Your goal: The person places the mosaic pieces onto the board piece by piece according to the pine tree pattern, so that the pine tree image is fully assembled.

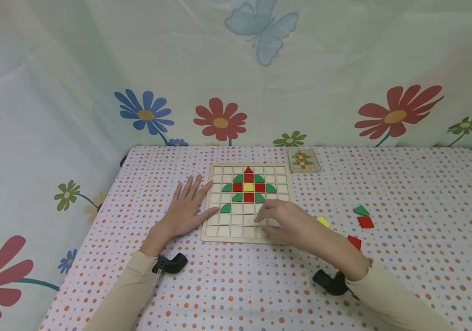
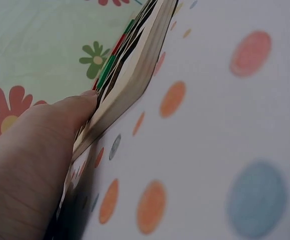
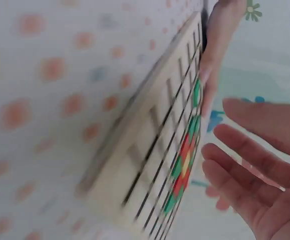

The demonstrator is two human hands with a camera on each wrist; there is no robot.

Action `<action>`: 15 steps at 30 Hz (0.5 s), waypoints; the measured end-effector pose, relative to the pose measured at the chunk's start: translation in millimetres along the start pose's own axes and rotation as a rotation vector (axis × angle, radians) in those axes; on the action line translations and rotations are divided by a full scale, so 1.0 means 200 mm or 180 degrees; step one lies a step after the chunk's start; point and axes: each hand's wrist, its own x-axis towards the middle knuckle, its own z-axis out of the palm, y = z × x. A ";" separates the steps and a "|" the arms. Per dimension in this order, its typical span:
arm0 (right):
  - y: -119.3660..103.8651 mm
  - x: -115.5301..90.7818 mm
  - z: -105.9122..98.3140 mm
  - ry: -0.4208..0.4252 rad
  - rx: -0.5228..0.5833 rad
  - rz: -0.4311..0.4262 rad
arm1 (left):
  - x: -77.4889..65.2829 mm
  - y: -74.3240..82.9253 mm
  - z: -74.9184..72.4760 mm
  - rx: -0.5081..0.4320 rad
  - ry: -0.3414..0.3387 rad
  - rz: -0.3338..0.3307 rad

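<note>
A wooden grid board (image 1: 224,231) lies on the table with a figure of red squares, rounded green pieces, a yellow square (image 1: 248,187) and a red triangle (image 1: 248,170) at its top. My left hand (image 1: 184,209) rests flat at the board's left edge, thumb on the rim near the lowest green piece (image 1: 225,208). Over the lower right of the grid hovers my right hand (image 1: 283,218), fingers loosely bent. In the right wrist view, the right hand's fingers (image 3: 245,185) stand apart from the thumb with nothing between them.
A small card (image 1: 304,161) with a similar printed figure lies beyond the board's upper right corner. Loose pieces lie to the right: a green piece (image 1: 361,210), a red square (image 1: 366,222), another red piece (image 1: 354,242) and a yellow piece (image 1: 323,221), partly behind the right forearm.
</note>
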 end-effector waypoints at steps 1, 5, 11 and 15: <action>0.01 -0.04 0.00 -0.0021 0.0002 0.0011 | 0.00 0.00 0.00 -0.0003 0.0003 0.0009; 0.06 -0.17 0.01 -0.0145 0.0008 -0.0008 | -0.01 0.00 -0.01 0.0034 0.0012 -0.0005; 0.10 -0.22 0.07 0.0023 -0.0097 0.0020 | -0.01 0.00 -0.02 -0.0044 -0.0095 0.0013; 0.10 -0.20 0.08 0.0106 -0.0213 0.0121 | -0.01 0.00 -0.02 -0.0069 -0.0126 0.0051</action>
